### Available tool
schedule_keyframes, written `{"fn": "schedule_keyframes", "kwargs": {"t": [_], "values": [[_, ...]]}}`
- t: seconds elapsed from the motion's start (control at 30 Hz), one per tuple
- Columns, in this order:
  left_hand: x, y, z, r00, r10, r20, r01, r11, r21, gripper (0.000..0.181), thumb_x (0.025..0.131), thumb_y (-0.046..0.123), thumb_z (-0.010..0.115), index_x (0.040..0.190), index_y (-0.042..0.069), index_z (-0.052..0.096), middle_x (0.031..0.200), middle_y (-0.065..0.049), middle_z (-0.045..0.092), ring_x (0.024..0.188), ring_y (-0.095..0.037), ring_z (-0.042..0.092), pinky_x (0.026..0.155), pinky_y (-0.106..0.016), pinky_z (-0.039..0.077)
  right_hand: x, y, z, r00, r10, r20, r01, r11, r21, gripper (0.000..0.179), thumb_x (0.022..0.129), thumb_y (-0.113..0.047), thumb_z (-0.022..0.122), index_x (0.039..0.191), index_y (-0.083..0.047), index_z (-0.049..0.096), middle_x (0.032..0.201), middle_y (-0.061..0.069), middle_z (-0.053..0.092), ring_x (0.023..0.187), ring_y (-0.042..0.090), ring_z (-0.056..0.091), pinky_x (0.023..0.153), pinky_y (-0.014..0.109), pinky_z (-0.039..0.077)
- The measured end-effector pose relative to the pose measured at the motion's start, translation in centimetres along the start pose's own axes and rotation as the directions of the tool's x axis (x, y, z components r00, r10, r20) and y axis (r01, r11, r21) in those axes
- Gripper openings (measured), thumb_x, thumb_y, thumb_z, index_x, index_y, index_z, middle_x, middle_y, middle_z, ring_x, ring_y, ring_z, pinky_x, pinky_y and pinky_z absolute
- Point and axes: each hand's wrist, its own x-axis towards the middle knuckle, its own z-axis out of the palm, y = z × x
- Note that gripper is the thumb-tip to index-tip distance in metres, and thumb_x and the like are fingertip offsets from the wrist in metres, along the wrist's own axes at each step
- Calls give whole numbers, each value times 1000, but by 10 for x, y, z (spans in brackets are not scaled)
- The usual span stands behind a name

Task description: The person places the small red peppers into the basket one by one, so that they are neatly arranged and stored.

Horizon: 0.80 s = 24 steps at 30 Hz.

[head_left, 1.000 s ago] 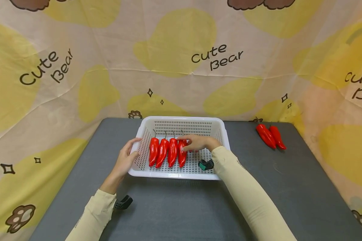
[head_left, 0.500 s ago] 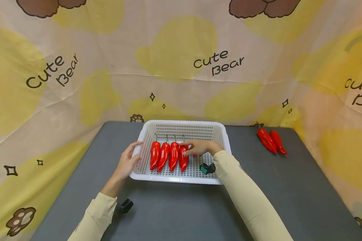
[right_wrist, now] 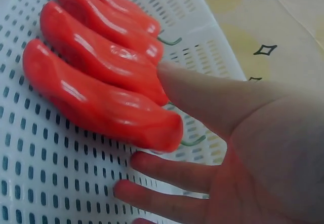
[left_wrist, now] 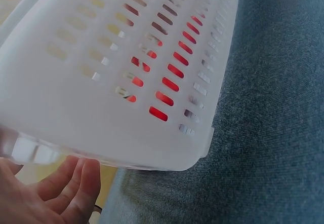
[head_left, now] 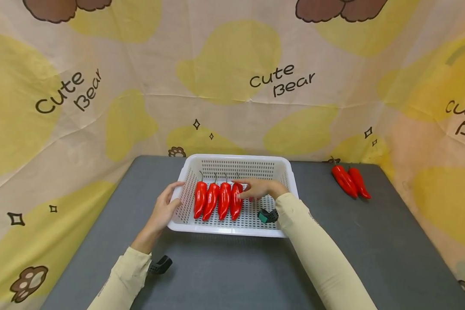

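Gripping the left end of the basket [head_left: 224, 231] is the left hand [head_left: 162, 214]; the right hand [head_left: 258, 188], digits spread, partly covers the rightmost of four peppers [head_left: 211, 201] inside it, glossy red, green-stemmed, side by side. Right of the basket, two loose peppers [head_left: 345, 181] lie on the worktop [head_left: 232, 275]; behind it hangs printed cloth [head_left: 224, 56].

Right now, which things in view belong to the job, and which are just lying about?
Job, apparently:
white basket
four red peppers inside
left hand, at the rim
right hand, at the peppers

Lying about:
two loose peppers on the table, untouched; matching, so possibly involved
patterned cloth behind
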Motion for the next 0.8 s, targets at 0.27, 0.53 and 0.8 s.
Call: {"fn": "schedule_keyframes", "kwargs": {"t": [0.27, 0.53, 0.8], "values": [[-1, -2, 0, 1000, -1, -16, 1, 1000, 13, 55, 93, -3, 41, 147, 9, 44, 146, -31, 50, 111, -45, 63, 82, -49, 60, -7, -10, -6, 995, 9, -96, -9, 1000, 5, 71, 100, -29, 59, 162, -19, 25, 149, 19, 48, 122, 33, 57, 103, 45, 50], [-1, -1, 1, 1000, 11, -8, -11, 1000, -1, 55, 94, -3, 41, 148, 8, 43, 148, -30, 48, 113, -45, 62, 83, -49, 60, -17, -16, -13, 981, -52, -185, 52, 999, -2, 66, 102, -31, 56, 159, -11, 30, 151, 23, 47, 133, 37, 51, 105, 51, 49], [1, -1, 1, 1000, 17, -8, -17, 1000, -12, 55, 93, -4, 41, 147, 8, 44, 148, -28, 49, 112, -44, 61, 82, -48, 59, -43, -15, -38, 965, -118, -234, 113, 993, -35, 63, 102, -29, 56, 157, -7, 33, 149, 26, 48, 133, 42, 52, 105, 54, 49]]}}
